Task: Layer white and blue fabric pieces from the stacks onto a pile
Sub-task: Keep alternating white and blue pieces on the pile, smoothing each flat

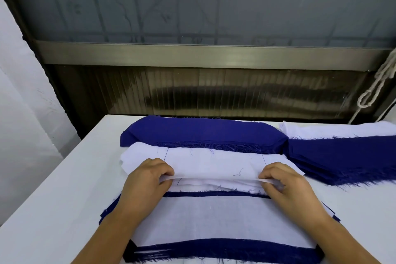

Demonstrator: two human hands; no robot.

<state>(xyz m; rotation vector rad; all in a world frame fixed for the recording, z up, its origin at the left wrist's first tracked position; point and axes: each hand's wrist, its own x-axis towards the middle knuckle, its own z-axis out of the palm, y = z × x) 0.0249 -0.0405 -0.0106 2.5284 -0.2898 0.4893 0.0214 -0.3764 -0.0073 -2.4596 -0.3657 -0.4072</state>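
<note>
Layered pile, blue stack behind, rope

White cord by window

White table fills the lower frame, its far edge against the wall. Behind it a frosted grey window pane with faint grid lines and shadowy branch shapes. Under the glass a brushed metal sill bar, then a dark ribbed translucent panel. White curtain hangs at left. Knotted off-white cord dangles at right. Light soft, even
</note>
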